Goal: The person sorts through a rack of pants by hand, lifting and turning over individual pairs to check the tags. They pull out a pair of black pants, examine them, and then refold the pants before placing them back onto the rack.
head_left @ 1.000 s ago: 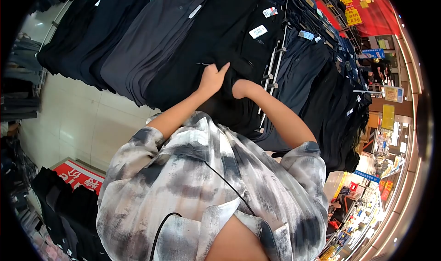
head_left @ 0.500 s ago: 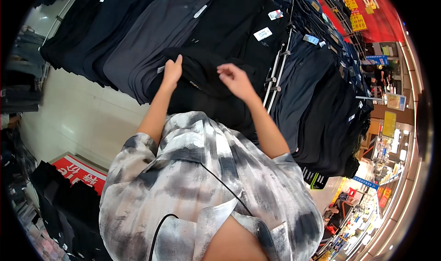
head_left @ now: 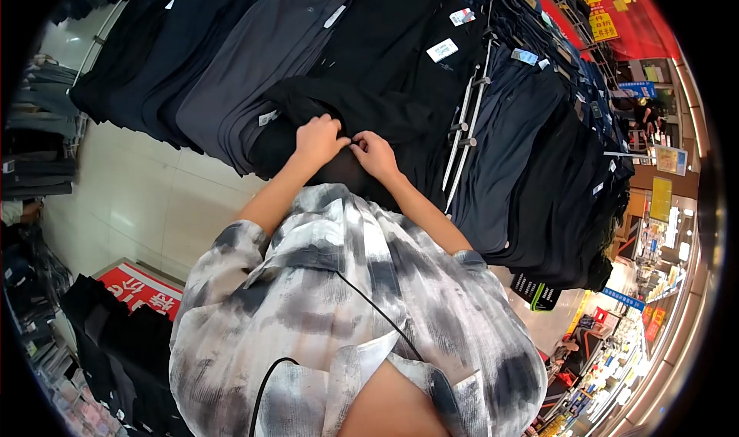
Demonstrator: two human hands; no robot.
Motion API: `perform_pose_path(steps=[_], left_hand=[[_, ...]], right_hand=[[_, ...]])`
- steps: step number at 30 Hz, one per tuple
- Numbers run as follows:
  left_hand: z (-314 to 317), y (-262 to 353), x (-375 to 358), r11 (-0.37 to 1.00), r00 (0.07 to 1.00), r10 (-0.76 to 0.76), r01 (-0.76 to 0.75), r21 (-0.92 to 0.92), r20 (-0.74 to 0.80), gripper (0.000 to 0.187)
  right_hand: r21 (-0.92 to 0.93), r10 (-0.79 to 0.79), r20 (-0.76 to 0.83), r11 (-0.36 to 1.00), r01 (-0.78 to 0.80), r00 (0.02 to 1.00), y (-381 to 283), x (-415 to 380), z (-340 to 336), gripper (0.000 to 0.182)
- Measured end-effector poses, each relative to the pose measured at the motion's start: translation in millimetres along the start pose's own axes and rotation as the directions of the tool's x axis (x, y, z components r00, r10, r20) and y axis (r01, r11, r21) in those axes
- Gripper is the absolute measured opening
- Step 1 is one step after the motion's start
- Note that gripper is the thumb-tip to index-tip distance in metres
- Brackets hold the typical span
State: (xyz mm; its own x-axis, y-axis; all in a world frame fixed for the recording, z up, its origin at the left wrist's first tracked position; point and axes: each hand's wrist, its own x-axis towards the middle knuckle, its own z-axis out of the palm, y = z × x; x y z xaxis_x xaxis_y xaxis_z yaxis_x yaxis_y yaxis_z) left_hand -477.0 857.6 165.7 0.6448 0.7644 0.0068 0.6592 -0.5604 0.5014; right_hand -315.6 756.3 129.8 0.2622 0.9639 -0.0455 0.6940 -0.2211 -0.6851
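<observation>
A pair of black trousers (head_left: 385, 114) is bunched up in front of me on the sloping display. My left hand (head_left: 318, 139) is closed on its dark cloth, thumb pointing toward the other hand. Close beside it, my right hand (head_left: 374, 156) pinches the same cloth with thumb and fingertips. The two sets of fingertips almost meet; any small part between them is too small to make out. A white tag (head_left: 268, 118) shows at the left edge of the bunched cloth.
Grey trousers (head_left: 239, 75) and navy ones hang in rows to the left, with white labels on them. Metal rails (head_left: 464, 133) separate these from more dark trousers (head_left: 516, 152) at right. A red sign (head_left: 142, 291) stands low at left, near folded black clothes (head_left: 115, 345).
My left hand has moved right and down along the black trousers. My right hand, previously lifted with loose fingers, has come left and down onto the cloth beside it.
</observation>
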Motion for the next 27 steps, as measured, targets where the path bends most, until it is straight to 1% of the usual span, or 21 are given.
perform_pose_path(steps=[1, 2, 4, 5, 7, 8, 10, 11, 13, 14, 16, 19, 22, 25, 27], left_hand=[[7, 0, -2, 0.999, 1.000, 0.013, -0.014, 0.043, 0.026, 0.030], [14, -2, 0, 0.998, 0.999, 0.031, -0.032, 0.047, 0.019, 0.030], [17, -3, 0, 0.996, 0.998, 0.065, -0.066, 0.055, 0.013, 0.029], [18, -4, -1, 0.993, 0.994, 0.105, -0.104, 0.048, -0.018, 0.026], [26, -10, -2, 0.993, 0.991, 0.119, -0.120, -0.006, -0.054, 0.022], [30, -12, -2, 0.991, 0.989, 0.125, -0.128, -0.033, -0.074, 0.019], [32, -14, -2, 0.985, 0.997, 0.039, -0.048, -0.163, -0.063, 0.016], [33, -15, -2, 0.974, 0.999, -0.004, -0.008, -0.228, -0.053, 0.014], [31, -16, 0, 0.962, 0.999, -0.023, 0.009, -0.274, -0.050, 0.013], [30, -17, -1, 0.955, 0.998, -0.036, 0.020, -0.297, -0.047, 0.012], [31, -18, -2, 0.963, 0.997, -0.018, -0.003, -0.270, -0.076, 0.012], [30, -20, -2, 0.974, 0.994, -0.008, -0.017, -0.228, -0.107, 0.012], [30, -23, 0, 0.978, 0.990, -0.013, -0.016, -0.207, -0.138, 0.012], [29, -27, 4, 0.976, 0.986, -0.026, -0.011, -0.219, -0.166, 0.012], [28, -29, 7, 0.970, 0.984, -0.047, 0.004, -0.244, -0.172, 0.013]], right_hand=[[0.002, -0.001, -0.009, 1.000, 0.001, 1.000, 1, 2, 0, 0.020], [0.026, -0.007, -0.019, 1.000, 0.008, 1.000, 4, 2, 2, 0.017], [0.024, 0.022, 0.012, 0.999, -0.022, 1.000, -3, 1, -5, 0.015], [0.017, 0.001, -0.001, 1.000, -0.001, 1.000, -1, -1, -5, 0.015], [0.008, -0.046, -0.023, 0.999, 0.046, 0.999, 0, -1, -1, 0.015], [0.037, -0.056, -0.064, 0.998, 0.059, 0.996, 0, -1, 2, 0.016], [0.089, -0.073, -0.149, 0.992, 0.087, 0.986, -3, -1, 4, 0.017], [0.095, -0.030, -0.144, 0.994, 0.044, 0.989, -4, -1, 5, 0.018], [0.108, 0.052, -0.130, 0.993, -0.038, 0.990, -13, -1, 4, 0.020], [0.073, 0.073, -0.078, 0.995, -0.068, 0.994, -15, 0, 4, 0.020], [-0.002, 0.119, 0.021, 0.993, -0.119, 0.993, -16, 3, 3, 0.021], [-0.010, 0.156, 0.073, 0.988, -0.156, 0.985, -15, 7, 3, 0.019], [-0.089, 0.077, 0.083, 0.994, -0.069, 0.994, -9, 7, 5, 0.017], [-0.128, 0.071, 0.087, 0.990, -0.059, 0.994, -7, 5, 5, 0.018], [-0.085, 0.080, 0.043, 0.993, -0.076, 0.996, -9, 4, 3, 0.020]])
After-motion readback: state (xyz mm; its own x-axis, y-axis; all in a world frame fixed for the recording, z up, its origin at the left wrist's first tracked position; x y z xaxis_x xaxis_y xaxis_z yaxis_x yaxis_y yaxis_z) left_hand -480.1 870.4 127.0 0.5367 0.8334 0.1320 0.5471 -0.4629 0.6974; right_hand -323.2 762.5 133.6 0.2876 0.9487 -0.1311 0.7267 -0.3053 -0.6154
